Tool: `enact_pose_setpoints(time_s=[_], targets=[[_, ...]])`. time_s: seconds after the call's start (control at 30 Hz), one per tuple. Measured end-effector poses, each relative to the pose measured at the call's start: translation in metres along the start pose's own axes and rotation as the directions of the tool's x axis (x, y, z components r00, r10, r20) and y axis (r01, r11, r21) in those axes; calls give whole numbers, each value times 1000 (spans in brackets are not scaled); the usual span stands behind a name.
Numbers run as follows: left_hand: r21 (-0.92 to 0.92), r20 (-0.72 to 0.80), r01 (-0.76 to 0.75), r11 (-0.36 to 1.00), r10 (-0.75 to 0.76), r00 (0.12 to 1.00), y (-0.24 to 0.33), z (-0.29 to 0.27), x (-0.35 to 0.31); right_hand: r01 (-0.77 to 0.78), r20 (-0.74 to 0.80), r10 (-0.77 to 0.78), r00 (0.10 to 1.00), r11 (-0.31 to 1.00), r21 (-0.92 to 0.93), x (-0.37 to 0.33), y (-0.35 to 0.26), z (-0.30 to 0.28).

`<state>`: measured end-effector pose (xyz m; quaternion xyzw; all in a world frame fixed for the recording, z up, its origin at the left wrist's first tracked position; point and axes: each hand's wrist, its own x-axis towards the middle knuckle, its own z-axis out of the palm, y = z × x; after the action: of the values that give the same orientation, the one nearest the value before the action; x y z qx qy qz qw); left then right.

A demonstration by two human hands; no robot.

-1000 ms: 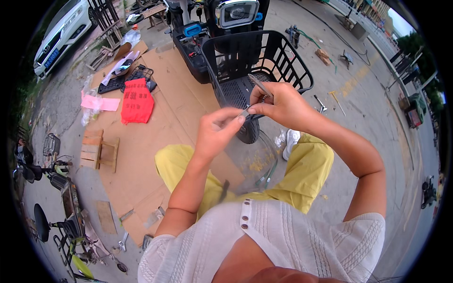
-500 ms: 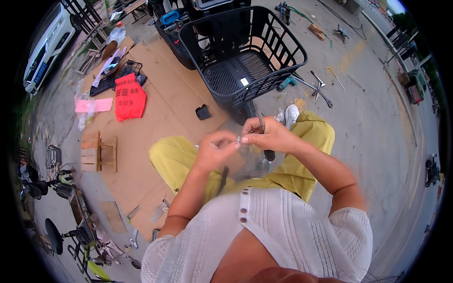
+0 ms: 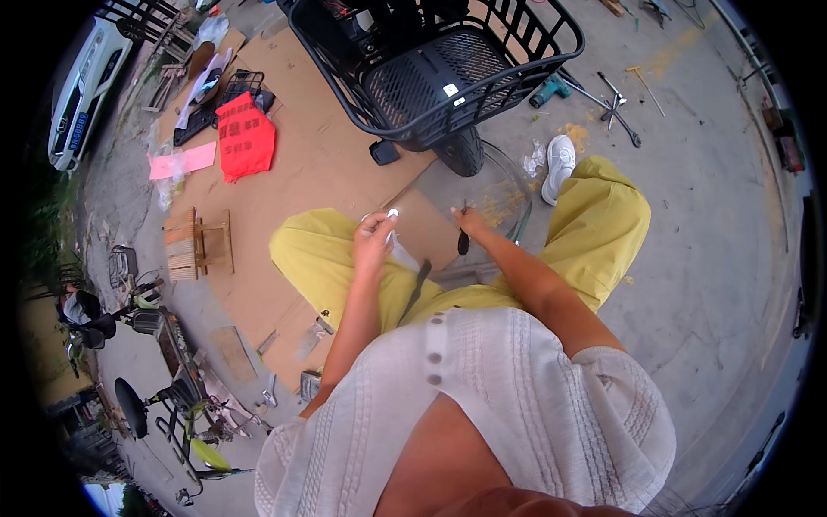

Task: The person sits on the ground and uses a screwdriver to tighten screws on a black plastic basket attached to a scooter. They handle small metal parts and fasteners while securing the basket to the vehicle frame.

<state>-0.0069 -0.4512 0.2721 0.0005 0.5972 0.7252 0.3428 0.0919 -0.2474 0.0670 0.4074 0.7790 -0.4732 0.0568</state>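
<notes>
My left hand (image 3: 373, 239) is raised above my left knee, its fingers pinching a small, pale round piece (image 3: 393, 213) too small to name. To its right, my right hand (image 3: 470, 222) is closed around a screwdriver, whose dark handle (image 3: 463, 245) sticks out below the fist; most of its shaft is hidden. The two hands are apart. Beyond them stands a vehicle's black front basket (image 3: 439, 77) over a dark tire (image 3: 461, 153). A small black plastic part (image 3: 384, 152) lies left of the tire.
Flat cardboard (image 3: 301, 129) covers the ground on the left, with a red bag (image 3: 245, 138) and a low wooden stool (image 3: 183, 246). A cross wrench (image 3: 613, 108) and a green power tool (image 3: 550, 90) lie at right. A parked scooter (image 3: 172, 379) stands lower left.
My hands, together before, have drawn apart, the left one lifting the small piece away. The screwdriver stays in my right hand. The view has shifted, and the basket appears higher up.
</notes>
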Motion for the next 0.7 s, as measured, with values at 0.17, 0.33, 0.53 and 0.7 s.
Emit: enact_pose_setpoints(time_s=[0.17, 0.33, 0.53, 0.7], targets=[[65, -12, -6, 998, 7, 1000, -2, 7, 10, 468, -149, -486, 861, 873, -136, -23, -57, -40], [304, 179, -117, 945, 63, 982, -4, 15, -1, 433, 342, -533, 774, 839, 330, -109, -164, -122], [510, 372, -179, 841, -28, 928, 17, 30, -32, 373, 470, -506, 724, 859, 350, -138, -162, -139], [572, 480, -277, 772, -40, 876, 24, 32, -52, 353, 624, -408, 666, 910, 219, -152, -162, -153]])
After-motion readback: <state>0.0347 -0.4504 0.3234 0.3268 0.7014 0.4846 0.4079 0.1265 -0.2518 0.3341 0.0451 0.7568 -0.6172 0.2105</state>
